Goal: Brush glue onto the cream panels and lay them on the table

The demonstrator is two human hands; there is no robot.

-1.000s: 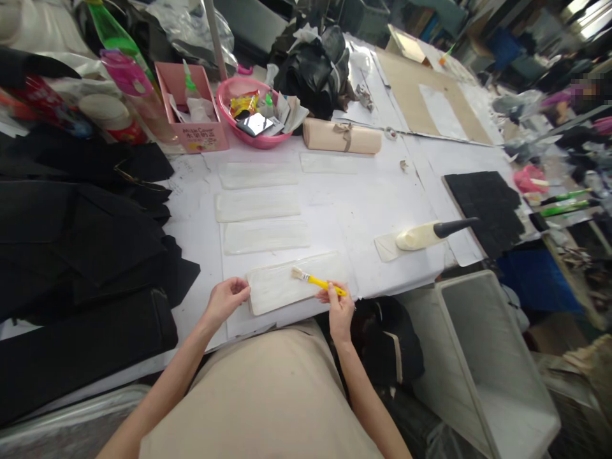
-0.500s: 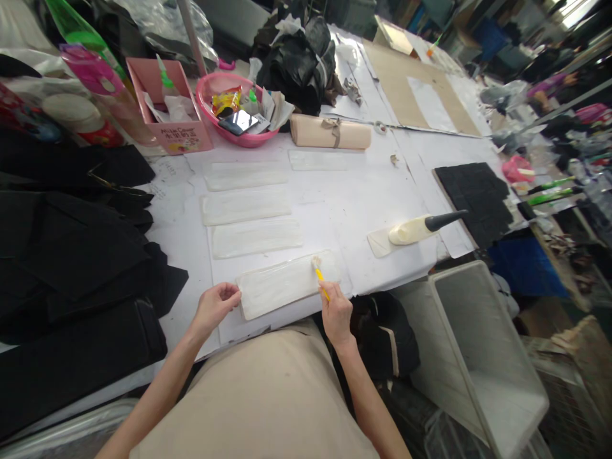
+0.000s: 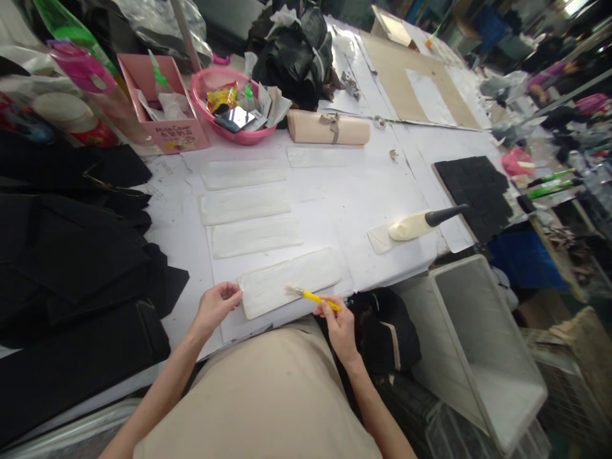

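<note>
A whitish rectangular strip lies tilted near the table's front edge. My left hand is at its left end, thumb and fingers pinched together on that edge. In my right hand is a yellow-handled brush, held between thumb and fingers, its bristles pointing left over the middle of the strip. Whether the bristles touch the surface is hard to tell. Behind it, three similar strips lie in a column, with a fainter one farther back. A cream bottle with a black nozzle lies on a small piece to the right.
Black cloth pieces are piled at the left. Along the back stand a pink box, a pink basin and a beige roll. A black sheet lies at the right, above a large pale bin.
The brush has moved left and towards me along the strip, and its handle has swung from steep to nearly level. My right hand has dropped slightly; my left hand has hardly moved.
</note>
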